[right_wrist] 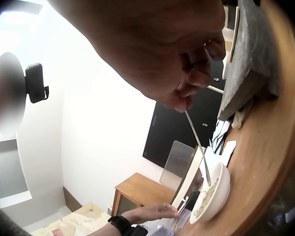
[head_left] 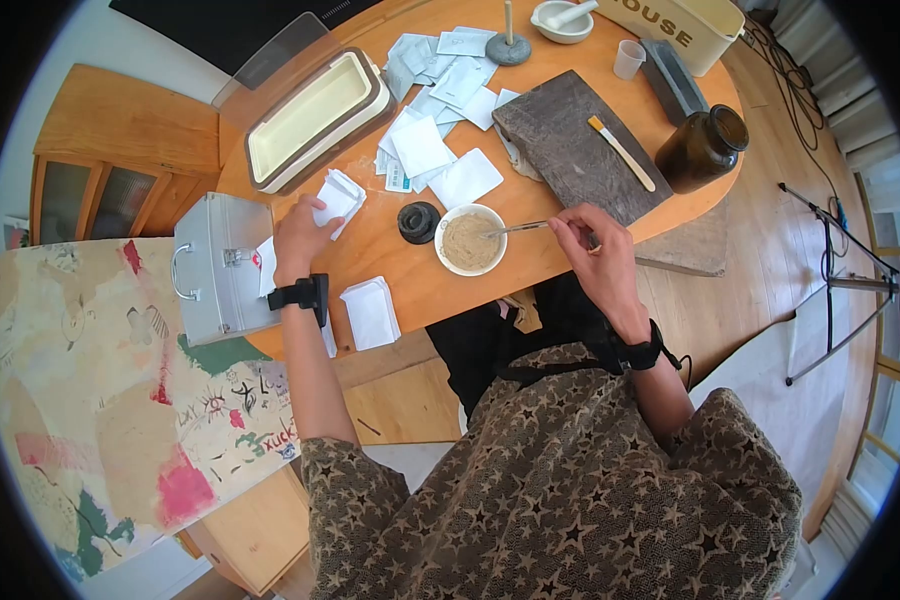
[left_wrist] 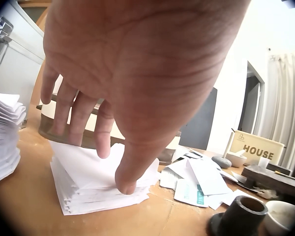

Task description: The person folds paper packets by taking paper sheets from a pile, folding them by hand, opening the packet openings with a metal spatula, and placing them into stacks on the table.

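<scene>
My right hand [head_left: 598, 250] pinches the handle end of a thin metal spoon [head_left: 526, 228]. The spoon's other end rests in beige powder [head_left: 470, 243] inside a white bowl [right_wrist: 219, 204]. On the left, my left hand [head_left: 303, 243] reaches over a stack of folded white papers [head_left: 340, 203], fingers extended. In the left wrist view its thumb lies at the near side of the top of that stack [left_wrist: 88, 182]. A small black pot-like piece [head_left: 417, 222] stands between the stack and the bowl. A second white paper stack [head_left: 372, 313] sits near the front edge.
Loose sachets [head_left: 462, 80] spread behind the bowl. A dark slab [head_left: 580, 150] with a brush [head_left: 622, 155], a brown jar [head_left: 703, 150] and a grey trough [head_left: 673, 80] stand at right. A cream tray [head_left: 315, 120] and a silver case [head_left: 220, 265] are at left.
</scene>
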Demonstrator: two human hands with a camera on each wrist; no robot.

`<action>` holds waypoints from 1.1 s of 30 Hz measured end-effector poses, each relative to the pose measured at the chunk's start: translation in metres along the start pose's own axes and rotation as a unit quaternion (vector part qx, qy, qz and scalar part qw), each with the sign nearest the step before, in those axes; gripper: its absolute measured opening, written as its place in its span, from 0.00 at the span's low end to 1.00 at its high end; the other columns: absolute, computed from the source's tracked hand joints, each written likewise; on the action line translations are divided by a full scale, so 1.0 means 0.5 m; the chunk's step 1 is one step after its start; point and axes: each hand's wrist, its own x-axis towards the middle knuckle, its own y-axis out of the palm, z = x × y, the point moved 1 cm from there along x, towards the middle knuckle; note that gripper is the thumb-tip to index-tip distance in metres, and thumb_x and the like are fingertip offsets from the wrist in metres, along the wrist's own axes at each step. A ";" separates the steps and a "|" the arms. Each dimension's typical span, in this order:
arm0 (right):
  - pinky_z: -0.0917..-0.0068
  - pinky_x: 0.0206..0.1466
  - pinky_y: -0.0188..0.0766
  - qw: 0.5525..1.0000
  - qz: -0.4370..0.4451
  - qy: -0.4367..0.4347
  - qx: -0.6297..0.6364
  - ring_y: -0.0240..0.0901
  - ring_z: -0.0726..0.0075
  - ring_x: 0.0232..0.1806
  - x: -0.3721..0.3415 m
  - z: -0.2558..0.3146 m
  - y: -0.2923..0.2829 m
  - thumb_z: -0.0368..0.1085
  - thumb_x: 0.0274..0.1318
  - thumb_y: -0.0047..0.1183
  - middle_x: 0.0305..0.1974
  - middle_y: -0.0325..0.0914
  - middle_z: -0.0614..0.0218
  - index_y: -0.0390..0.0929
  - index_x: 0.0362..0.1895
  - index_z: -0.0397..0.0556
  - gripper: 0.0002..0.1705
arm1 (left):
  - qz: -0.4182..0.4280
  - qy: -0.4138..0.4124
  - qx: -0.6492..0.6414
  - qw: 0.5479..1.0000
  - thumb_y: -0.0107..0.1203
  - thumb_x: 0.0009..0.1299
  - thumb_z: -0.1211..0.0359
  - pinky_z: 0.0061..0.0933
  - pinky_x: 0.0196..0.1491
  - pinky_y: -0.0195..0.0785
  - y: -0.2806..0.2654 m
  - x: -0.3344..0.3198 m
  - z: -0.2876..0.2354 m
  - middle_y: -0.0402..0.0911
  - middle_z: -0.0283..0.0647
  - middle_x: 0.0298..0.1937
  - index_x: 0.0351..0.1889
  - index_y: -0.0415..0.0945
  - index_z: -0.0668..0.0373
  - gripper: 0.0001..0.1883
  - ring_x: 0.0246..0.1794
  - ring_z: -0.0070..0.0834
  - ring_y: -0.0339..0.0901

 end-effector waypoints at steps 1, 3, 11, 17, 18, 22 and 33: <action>0.69 0.28 0.65 1.000 -0.001 0.001 0.000 0.67 0.65 0.22 0.000 0.000 0.000 0.34 0.61 0.65 0.24 0.74 0.63 0.81 0.33 0.42 0.09 | -0.003 -0.007 -0.003 1.000 0.72 0.61 0.55 0.42 0.62 0.66 -0.006 -0.004 -0.004 0.85 0.47 0.52 0.50 0.77 0.54 0.24 0.55 0.44 0.81; 0.69 0.28 0.65 1.000 0.000 -0.001 -0.001 0.68 0.65 0.22 0.000 -0.001 0.001 0.34 0.61 0.65 0.24 0.74 0.63 0.81 0.33 0.43 0.08 | -0.008 -0.011 -0.002 1.000 0.72 0.62 0.55 0.42 0.62 0.66 -0.020 -0.014 -0.014 0.86 0.48 0.52 0.50 0.76 0.54 0.24 0.54 0.45 0.81; 0.70 0.30 0.66 1.000 0.004 0.005 0.014 0.69 0.66 0.24 -0.001 0.009 0.004 0.32 0.61 0.65 0.25 0.76 0.63 0.81 0.33 0.42 0.08 | -0.097 0.018 -0.026 0.995 0.72 0.61 0.57 0.44 0.60 0.66 -0.048 -0.130 -0.096 0.85 0.47 0.49 0.49 0.76 0.55 0.23 0.49 0.47 0.81; 0.73 0.31 0.66 0.999 0.004 0.007 0.044 0.67 0.72 0.25 0.000 0.020 0.004 0.30 0.61 0.64 0.25 0.74 0.65 0.80 0.33 0.41 0.07 | -0.128 0.061 -0.047 0.989 0.73 0.60 0.61 0.45 0.53 0.69 -0.013 -0.232 -0.182 0.83 0.48 0.49 0.52 0.76 0.57 0.25 0.47 0.51 0.78; 0.74 0.31 0.66 0.998 0.002 0.012 0.054 0.66 0.73 0.25 -0.001 0.026 0.004 0.30 0.61 0.64 0.26 0.74 0.65 0.80 0.33 0.40 0.07 | -0.127 0.059 -0.048 0.989 0.73 0.60 0.61 0.45 0.53 0.69 -0.008 -0.247 -0.195 0.83 0.48 0.49 0.52 0.76 0.57 0.25 0.47 0.51 0.78; 0.75 0.31 0.65 0.998 0.000 0.010 0.068 0.66 0.75 0.26 0.001 0.037 0.002 0.29 0.61 0.65 0.26 0.74 0.67 0.80 0.34 0.40 0.07 | -0.137 0.086 -0.063 0.985 0.73 0.60 0.61 0.44 0.57 0.67 0.009 -0.287 -0.240 0.83 0.46 0.49 0.51 0.76 0.56 0.24 0.50 0.48 0.77; 0.73 0.31 0.65 0.997 0.012 -0.013 0.069 0.68 0.71 0.25 0.001 0.044 0.014 0.29 0.61 0.64 0.25 0.74 0.65 0.80 0.33 0.41 0.06 | -0.112 0.091 -0.107 0.984 0.74 0.59 0.62 0.51 0.71 0.57 0.042 -0.324 -0.286 0.81 0.44 0.52 0.54 0.73 0.56 0.28 0.59 0.42 0.77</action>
